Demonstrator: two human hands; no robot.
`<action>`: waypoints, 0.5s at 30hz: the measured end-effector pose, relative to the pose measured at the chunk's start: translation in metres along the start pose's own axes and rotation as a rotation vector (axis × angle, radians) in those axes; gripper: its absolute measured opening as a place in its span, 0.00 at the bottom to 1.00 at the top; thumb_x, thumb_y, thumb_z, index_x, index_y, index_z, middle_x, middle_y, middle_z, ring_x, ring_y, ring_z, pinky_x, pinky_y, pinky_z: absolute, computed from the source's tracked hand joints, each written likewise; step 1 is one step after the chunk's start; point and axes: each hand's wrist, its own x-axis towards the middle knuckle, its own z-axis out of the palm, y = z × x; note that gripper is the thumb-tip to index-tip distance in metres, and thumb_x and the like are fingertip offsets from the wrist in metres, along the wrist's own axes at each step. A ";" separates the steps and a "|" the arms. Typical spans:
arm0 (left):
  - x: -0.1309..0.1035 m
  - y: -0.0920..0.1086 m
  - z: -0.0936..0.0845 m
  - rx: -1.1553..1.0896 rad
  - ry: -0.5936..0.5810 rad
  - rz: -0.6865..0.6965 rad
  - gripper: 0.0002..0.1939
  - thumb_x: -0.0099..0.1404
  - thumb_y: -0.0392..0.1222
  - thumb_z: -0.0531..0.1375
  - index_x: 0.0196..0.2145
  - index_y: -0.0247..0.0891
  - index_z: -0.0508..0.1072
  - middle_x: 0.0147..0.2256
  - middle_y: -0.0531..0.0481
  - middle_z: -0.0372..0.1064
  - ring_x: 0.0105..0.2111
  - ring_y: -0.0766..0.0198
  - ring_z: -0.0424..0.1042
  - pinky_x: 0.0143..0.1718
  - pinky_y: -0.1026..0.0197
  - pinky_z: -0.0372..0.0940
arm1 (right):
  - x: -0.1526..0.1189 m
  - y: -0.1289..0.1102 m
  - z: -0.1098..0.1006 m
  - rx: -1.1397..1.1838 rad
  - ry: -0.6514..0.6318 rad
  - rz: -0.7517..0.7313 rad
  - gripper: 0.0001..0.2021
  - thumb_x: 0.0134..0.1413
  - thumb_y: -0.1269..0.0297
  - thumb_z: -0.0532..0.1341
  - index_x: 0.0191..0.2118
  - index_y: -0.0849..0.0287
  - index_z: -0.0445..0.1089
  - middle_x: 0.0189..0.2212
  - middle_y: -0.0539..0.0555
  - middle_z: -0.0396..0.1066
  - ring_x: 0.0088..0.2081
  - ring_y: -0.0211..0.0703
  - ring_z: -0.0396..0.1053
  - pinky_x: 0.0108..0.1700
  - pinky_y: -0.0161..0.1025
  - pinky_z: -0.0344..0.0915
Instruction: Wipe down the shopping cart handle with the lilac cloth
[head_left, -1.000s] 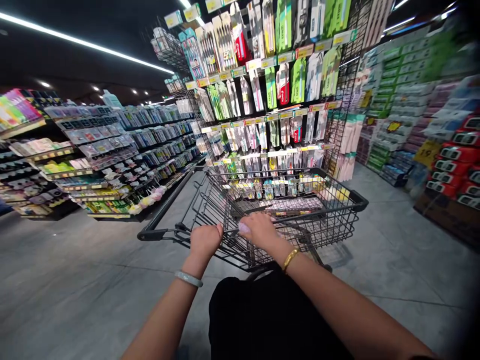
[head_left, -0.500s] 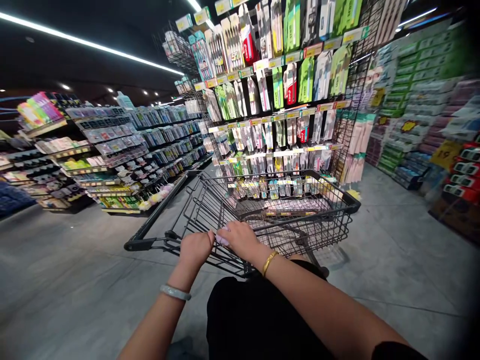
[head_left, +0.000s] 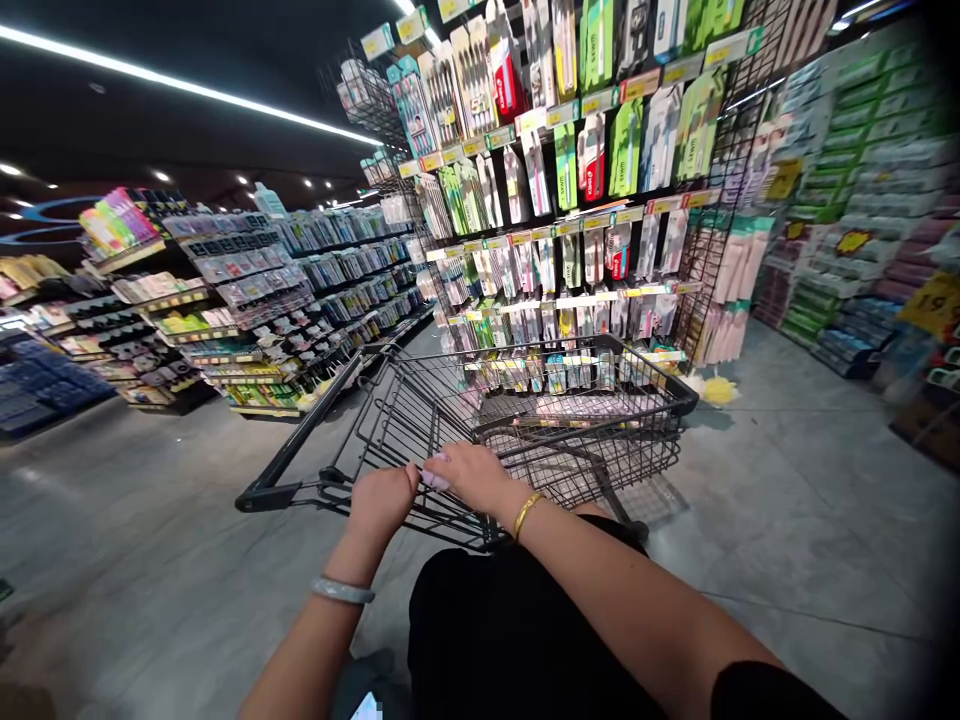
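Note:
A black wire shopping cart [head_left: 577, 450] stands side-on in front of me. My left hand [head_left: 381, 500] is closed around the top rail on its near side. Just right of it, my right hand [head_left: 471, 475] is also closed on that rail. A small pale lilac thing [head_left: 436, 474], perhaps soft, is tucked under the right fingers; its kind cannot be made out. The cart's push handle [head_left: 296, 435] extends to the left, with neither hand on it. The basket wires show the floor and shelf behind them.
A tall rack of packaged toothbrushes [head_left: 562, 180] rises just beyond the cart. Shelves of small goods [head_left: 247, 300] stand at the left. Stacked green packs [head_left: 862, 200] line the right. A fluffy yellow item [head_left: 718, 390] is low by the rack's right corner.
The cart and both hands have shifted slightly left in view, and the rack looks a little nearer. Both hands keep their grip. A bright phone-like corner now shows at the bottom edge.

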 end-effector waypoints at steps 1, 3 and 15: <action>-0.001 0.000 0.001 0.002 0.004 -0.006 0.29 0.72 0.38 0.38 0.34 0.30 0.78 0.28 0.33 0.75 0.30 0.47 0.76 0.28 0.55 0.63 | 0.001 0.001 -0.001 0.008 -0.003 -0.002 0.15 0.64 0.60 0.57 0.55 0.45 0.65 0.45 0.54 0.66 0.44 0.45 0.64 0.41 0.39 0.62; -0.002 0.001 0.002 0.001 0.011 -0.027 0.30 0.72 0.39 0.38 0.33 0.30 0.79 0.27 0.33 0.74 0.29 0.48 0.76 0.28 0.55 0.63 | 0.002 0.002 -0.002 0.022 -0.002 -0.001 0.15 0.63 0.58 0.58 0.55 0.46 0.66 0.45 0.54 0.66 0.45 0.45 0.64 0.42 0.39 0.62; -0.024 -0.003 0.018 0.006 0.134 -0.194 0.29 0.73 0.46 0.40 0.28 0.34 0.76 0.24 0.38 0.74 0.25 0.49 0.74 0.25 0.58 0.59 | 0.018 -0.007 0.004 0.086 0.019 0.005 0.23 0.55 0.40 0.60 0.48 0.50 0.69 0.41 0.53 0.70 0.42 0.48 0.69 0.40 0.41 0.64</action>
